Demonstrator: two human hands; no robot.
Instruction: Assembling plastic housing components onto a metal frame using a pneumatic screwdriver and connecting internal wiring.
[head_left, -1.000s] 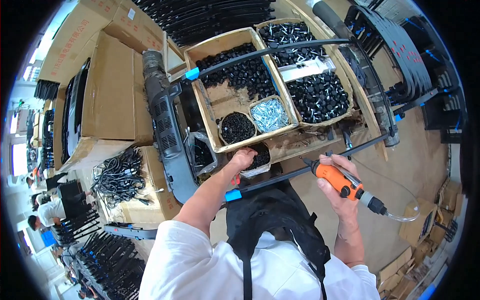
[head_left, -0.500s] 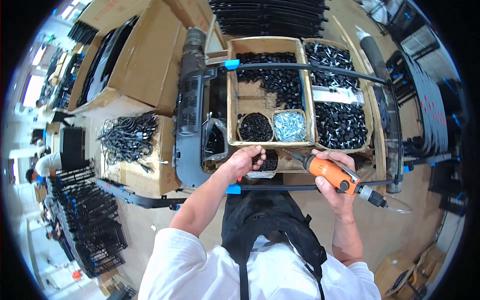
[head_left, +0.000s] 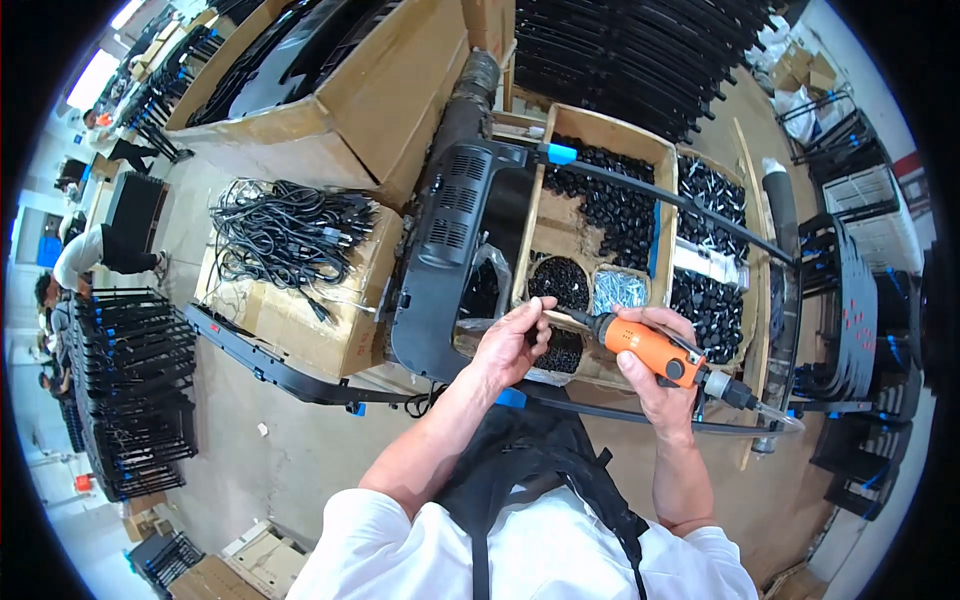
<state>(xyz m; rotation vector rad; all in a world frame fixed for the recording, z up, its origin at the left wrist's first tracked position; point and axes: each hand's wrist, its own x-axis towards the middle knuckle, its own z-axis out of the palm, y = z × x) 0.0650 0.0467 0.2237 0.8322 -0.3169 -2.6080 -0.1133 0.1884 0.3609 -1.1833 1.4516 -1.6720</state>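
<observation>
Slipping is risked where the orange power screwdriver, gripped whole by the right hand, meets the small part, too tiny to identify, pinched by the left hand fingers above the cardboard parts box, so it could drop

The driver at lower right of centre has a smooth, glossy orange plastic body, a dark metal nose and a clear, shiny hose behind it; the panel at centre is matt black moulded plastic with ribbed vents; the box right of it is raw brown cardboard, dull and fibrous; its caps look like matt black plastic, its screws bright bare metal; the cables at centre left are black with a slight sheen; the apron at the bottom is matt black cloth, the sleeves soft white cloth; the floor is smooth, dull grey.
</observation>
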